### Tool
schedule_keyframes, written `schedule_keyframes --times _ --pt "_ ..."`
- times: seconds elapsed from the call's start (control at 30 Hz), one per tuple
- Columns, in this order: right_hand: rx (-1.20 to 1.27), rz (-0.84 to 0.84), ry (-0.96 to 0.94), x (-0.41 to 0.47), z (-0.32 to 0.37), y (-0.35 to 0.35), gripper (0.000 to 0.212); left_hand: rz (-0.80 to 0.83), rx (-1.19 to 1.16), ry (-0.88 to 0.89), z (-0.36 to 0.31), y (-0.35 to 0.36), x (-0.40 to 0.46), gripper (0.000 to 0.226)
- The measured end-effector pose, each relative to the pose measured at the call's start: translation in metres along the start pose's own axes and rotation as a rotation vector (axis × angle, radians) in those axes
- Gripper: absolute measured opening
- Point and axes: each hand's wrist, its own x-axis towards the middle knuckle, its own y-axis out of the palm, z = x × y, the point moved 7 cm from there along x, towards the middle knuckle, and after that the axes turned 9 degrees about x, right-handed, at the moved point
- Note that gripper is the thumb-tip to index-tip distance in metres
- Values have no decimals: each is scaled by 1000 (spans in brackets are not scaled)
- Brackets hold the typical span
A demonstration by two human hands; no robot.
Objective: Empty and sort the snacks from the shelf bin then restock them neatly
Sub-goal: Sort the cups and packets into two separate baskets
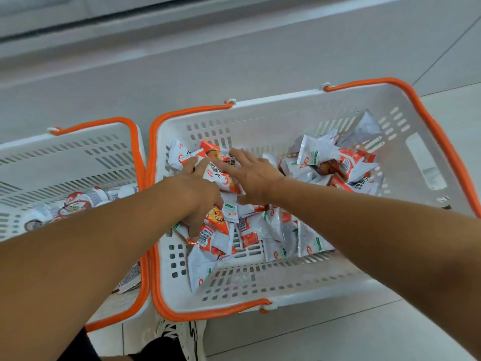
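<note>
Left basket (78,162): holds round-lidded snacks, left of the packets.
Left hand (200,194): fingers curled around packets in the right basket (421,157).
Right hand (250,170): flat, fingers spread, pressing the orange-white packets (260,230).
Handling: likely light, crinkly, slippery; pinch sealed edges.

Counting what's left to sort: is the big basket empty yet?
Not empty. Many snack packets still cover the bottom of the big basket.

Two white slotted plastic baskets with orange handles side by side on pale tiled floor (338,334): larger basket (325,290) at 3 o'clock holding orange-and-white snack packets (273,230); smaller basket (78,157) at 9 o'clock holding round-lidded white cups (78,204). Black-and-white sneaker (187,337) at 6 o'clock.
</note>
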Motion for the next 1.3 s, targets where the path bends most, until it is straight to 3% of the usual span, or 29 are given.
schedule_keyframes --times 0.1,0.27,0.33,0.4,0.43,0.47,0.53,0.6,0.63,0.67,0.73,0.87,0.97,1.1,1.17,1.23,1.3 --pt "54 102 171 -11 -24 28 110 8 20 10 -1 -2 -4 91" --pt "-151 203 412 -40 -58 25 42 9 -13 -7 5 -1 -6 91" --pt "-214 272 468 -52 -63 13 32 25 -6 -22 5 -2 -8 91" --pt "-191 245 476 -59 -63 -4 27 44 10 -41 3 -4 -8 91" --pt "-151 145 431 -58 -55 -17 23 50 21 -47 2 -4 -8 91" --pt "-99 9 350 -55 -42 -32 24 52 26 -50 1 -4 -7 91" --pt "61 -122 126 -37 -7 -42 56 41 27 -54 0 -3 -8 89" --pt "257 41 30 -12 12 -17 103 28 29 -50 0 -2 -9 86" --pt "336 122 65 -2 13 1 116 19 33 -50 0 -2 -9 85" --pt "429 141 122 4 9 17 118 10 37 -48 0 -1 -10 84" --pt "538 76 243 9 -5 39 95 -17 26 -41 0 3 -9 86" --pt "61 97 360 -6 -27 36 67 -36 -27 -26 4 8 -9 93" --pt "-195 131 420 -26 -57 5 31 -36 -26 -28 5 6 -8 93" --pt "-95 69 383 -44 -63 -37 38 -40 -4 -6 3 5 -7 95" --pt "109 -12 187 -32 -33 -52 69 -45 8 10 2 6 -7 94" --pt "282 19 26 -17 4 -51 93 -64 2 20 1 6 -9 93" --pt "388 108 -28 -3 31 -37 83 -82 -17 22 0 8 -13 89"
